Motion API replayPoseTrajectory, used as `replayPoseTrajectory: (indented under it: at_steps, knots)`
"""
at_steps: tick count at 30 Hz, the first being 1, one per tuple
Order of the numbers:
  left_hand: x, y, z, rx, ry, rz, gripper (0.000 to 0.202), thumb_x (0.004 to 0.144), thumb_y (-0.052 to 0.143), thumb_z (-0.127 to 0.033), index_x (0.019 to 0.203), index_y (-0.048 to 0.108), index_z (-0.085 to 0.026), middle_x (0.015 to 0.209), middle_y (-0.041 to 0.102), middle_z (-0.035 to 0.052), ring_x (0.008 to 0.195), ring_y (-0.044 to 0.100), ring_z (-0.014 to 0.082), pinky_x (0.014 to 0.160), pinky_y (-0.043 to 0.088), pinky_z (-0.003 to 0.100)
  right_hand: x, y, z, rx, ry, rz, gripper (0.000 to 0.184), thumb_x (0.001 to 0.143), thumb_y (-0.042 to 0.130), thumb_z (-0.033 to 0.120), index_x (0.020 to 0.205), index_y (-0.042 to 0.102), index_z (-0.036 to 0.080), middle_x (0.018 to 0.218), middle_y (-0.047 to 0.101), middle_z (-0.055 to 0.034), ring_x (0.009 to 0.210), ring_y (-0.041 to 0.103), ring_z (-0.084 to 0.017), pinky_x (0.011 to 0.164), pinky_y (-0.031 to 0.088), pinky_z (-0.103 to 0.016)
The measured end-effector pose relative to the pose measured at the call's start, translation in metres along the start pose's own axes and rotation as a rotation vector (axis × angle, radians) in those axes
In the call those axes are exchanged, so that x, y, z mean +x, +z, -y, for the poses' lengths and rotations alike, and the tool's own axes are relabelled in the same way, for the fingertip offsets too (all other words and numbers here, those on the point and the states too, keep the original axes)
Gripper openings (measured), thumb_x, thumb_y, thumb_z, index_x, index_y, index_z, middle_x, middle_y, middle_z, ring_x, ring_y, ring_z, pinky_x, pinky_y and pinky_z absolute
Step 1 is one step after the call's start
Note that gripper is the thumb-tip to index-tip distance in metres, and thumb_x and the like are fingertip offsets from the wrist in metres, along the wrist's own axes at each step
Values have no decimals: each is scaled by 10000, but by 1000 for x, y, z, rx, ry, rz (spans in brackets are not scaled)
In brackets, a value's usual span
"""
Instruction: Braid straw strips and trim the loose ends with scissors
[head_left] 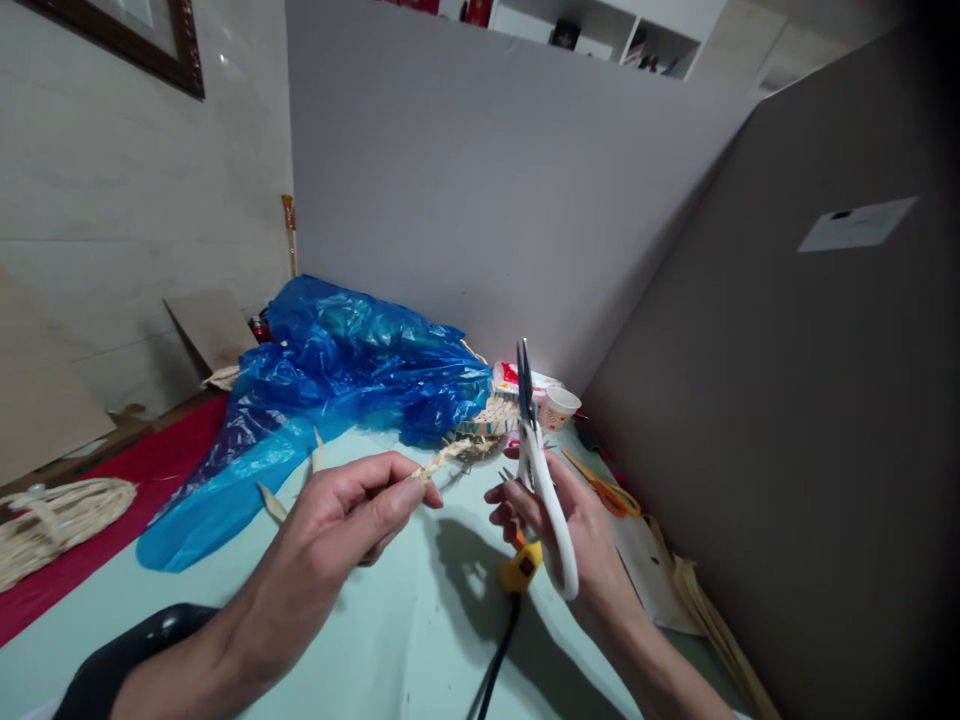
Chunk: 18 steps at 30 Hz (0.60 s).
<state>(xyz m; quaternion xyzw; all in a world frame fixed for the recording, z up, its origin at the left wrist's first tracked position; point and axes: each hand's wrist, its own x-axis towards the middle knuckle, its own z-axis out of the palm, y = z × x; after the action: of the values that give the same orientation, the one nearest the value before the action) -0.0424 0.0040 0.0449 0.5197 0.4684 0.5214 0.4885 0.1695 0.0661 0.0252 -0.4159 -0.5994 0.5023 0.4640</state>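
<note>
Left hand [352,515] pinches a slender cream fibre braid [448,455], plaited already, seemingly uncut, while right hand [589,520] grips white-handled metal scissors [534,455] pointing to twelve o'clock!

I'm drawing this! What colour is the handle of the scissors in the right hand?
The scissors handle is white; it shows best in the head view.

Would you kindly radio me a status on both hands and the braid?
Left hand: pinching braid. Right hand: holding white scissors, blades up. Possibly in the way: yellow tool near right hand.
</note>
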Motion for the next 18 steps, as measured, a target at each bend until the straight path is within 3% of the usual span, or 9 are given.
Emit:
replayPoseTrajectory:
  at_steps: [3,6,9,12,15,18]
  knots:
    - [-2,2,-1,26,-35,-11,358,887,594,-538,847,741,-213,574,299,-62,534,248,119,475,201,246,-1,4,-2,131,42,-4,434,820,788,462,1099,591,194,910,773,-82,758,724,-177,624,536,-244]
    - [-5,5,-2,75,-46,1,362,852,602,-527,816,765,-206,608,440,-26,559,319,131,498,243,259,-3,11,0,272,97,-1,443,781,838,422,1071,600,187,973,763,-85,876,740,-201,720,568,-268]
    - [-8,8,-4,137,-74,105,355,823,606,-506,741,769,-202,644,526,-6,585,366,130,534,273,263,-2,17,6,454,118,-33,476,714,892,345,1054,597,191,904,718,-31,814,723,-168,722,575,-257]
    - [-8,9,-5,200,-140,180,340,818,602,-489,738,774,-207,579,474,-28,558,359,119,531,256,265,-1,17,13,573,119,-70,469,706,892,269,1042,570,204,839,676,7,672,653,-98,627,539,-193]
    - [-7,10,-5,255,-141,205,318,827,598,-469,742,772,-216,566,435,-42,541,345,109,515,235,263,-3,15,19,605,113,-121,421,724,872,220,1006,560,205,831,647,21,626,588,-67,566,497,-162]
    - [-6,11,-2,234,-139,192,321,840,620,-507,863,780,-230,599,432,-49,562,359,110,524,275,239,-6,15,21,577,76,-147,389,729,858,203,983,565,207,821,603,34,639,556,-73,546,469,-171]
